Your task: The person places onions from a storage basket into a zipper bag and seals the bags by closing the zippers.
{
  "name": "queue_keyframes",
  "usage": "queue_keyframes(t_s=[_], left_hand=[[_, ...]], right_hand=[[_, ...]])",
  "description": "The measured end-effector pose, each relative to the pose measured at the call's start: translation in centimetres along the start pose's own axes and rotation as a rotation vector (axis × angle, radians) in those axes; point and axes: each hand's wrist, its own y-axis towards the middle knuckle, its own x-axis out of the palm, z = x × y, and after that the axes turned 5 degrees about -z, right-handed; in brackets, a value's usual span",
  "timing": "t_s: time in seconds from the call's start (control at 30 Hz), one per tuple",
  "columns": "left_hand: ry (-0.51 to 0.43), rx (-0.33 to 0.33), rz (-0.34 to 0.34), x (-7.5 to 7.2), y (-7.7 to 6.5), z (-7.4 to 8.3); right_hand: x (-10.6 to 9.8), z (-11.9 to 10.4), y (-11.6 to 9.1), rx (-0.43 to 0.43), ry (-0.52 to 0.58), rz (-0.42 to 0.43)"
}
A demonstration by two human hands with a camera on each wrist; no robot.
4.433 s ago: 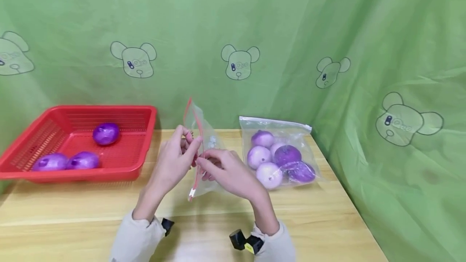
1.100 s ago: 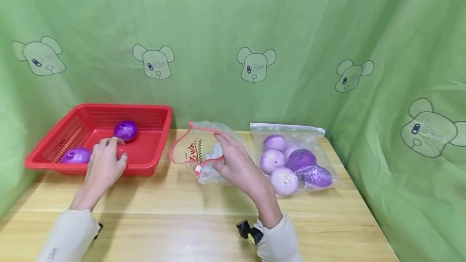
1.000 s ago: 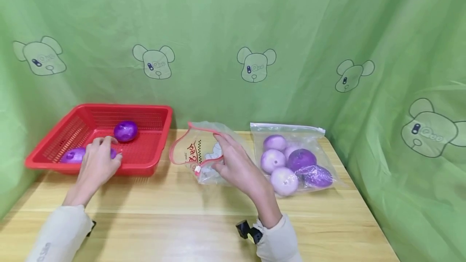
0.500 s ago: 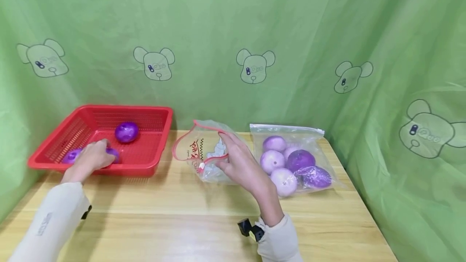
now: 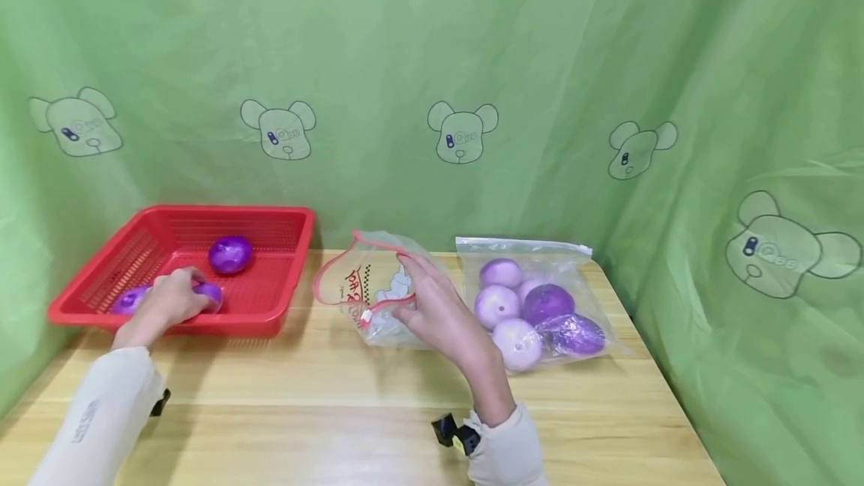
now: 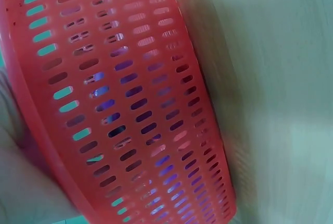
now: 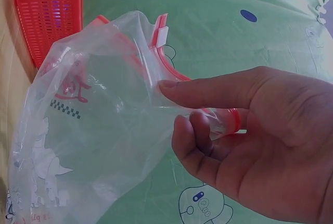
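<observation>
My left hand (image 5: 169, 298) reaches over the near rim of the red plastic basket (image 5: 290, 276). Its thumb and fingers hold a purple onion (image 5: 213, 295), partly covered by the hand. Another onion (image 5: 127, 300) lies to its left, and a third onion (image 5: 230, 254) sits farther back. In the left wrist view, the basket wall (image 6: 130, 88) hides most of the grasp. My right hand (image 5: 442, 310) pinches the edge of a clear slider bag (image 5: 391, 328) with a red rim, its mouth gaping left. The right wrist view shows thumb and curled fingers on that edge.
To the right of my right hand lies a clear zip bag (image 5: 466, 246) holding several onions, pale and dark purple. A green printed curtain (image 5: 378, 58) stands behind and at the sides. The wooden table (image 5: 304, 411) carries everything.
Both hands were at the red-rimmed bag; my left hand has since moved left into the basket and down onto an onion. The bag's mouth has opened, and my right hand has kept its hold.
</observation>
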Motion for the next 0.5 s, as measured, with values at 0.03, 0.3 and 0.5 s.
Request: queue_keyframes(t_s=[0.03,0.3,0.5], left_hand=[[-0.009,0.004,0.042,0.1,0.0,0.0],[-0.165,0.043,0.548,2.2,-2.4,2.0],[-0.286,0.257,0.823,3.6,-4.9,6.9]], right_hand=[[0.0,0.0,0.0,0.014,0.007,-0.008],[-0.1,0.1,-0.1,0.014,0.012,0.007],[-0.3,0.2,-0.1,-0.124,0.019,0.051]])
